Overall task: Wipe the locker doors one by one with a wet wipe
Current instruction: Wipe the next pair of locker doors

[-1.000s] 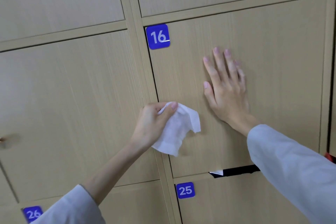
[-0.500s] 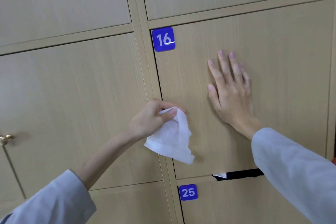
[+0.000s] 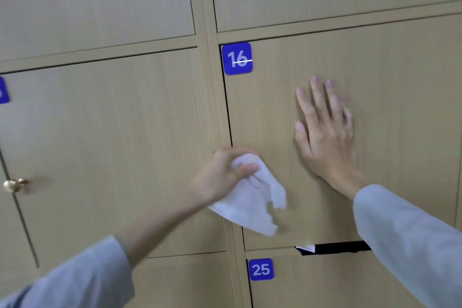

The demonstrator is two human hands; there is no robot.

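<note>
Head view, one frame. Item: thin white crumpled wet wipe (image 3: 252,197), bunched at its upper end in the left hand (image 3: 225,177), whose thumb and curled fingers pinch it; the loose lower part hangs over the left edge of the pale wood-grain locker door (image 3: 387,82) that bears the blue square plate numbered 16 (image 3: 237,58). Whether the cloth touches the door is unclear through motion blur. The right hand (image 3: 325,132) lies flat on the same door, fingers straight and spread, holding nothing. Below: a blue plate numbered 25 (image 3: 261,269) and a dark slot (image 3: 335,247) between the two doors. Far left: a round brass knob (image 3: 13,184).

Handling, by judgement: the wipe is light, limp and damp, likely to fold or flap unless gathered. Best held bunched under flattened fingers, so a broad pad meets the panel.
</note>
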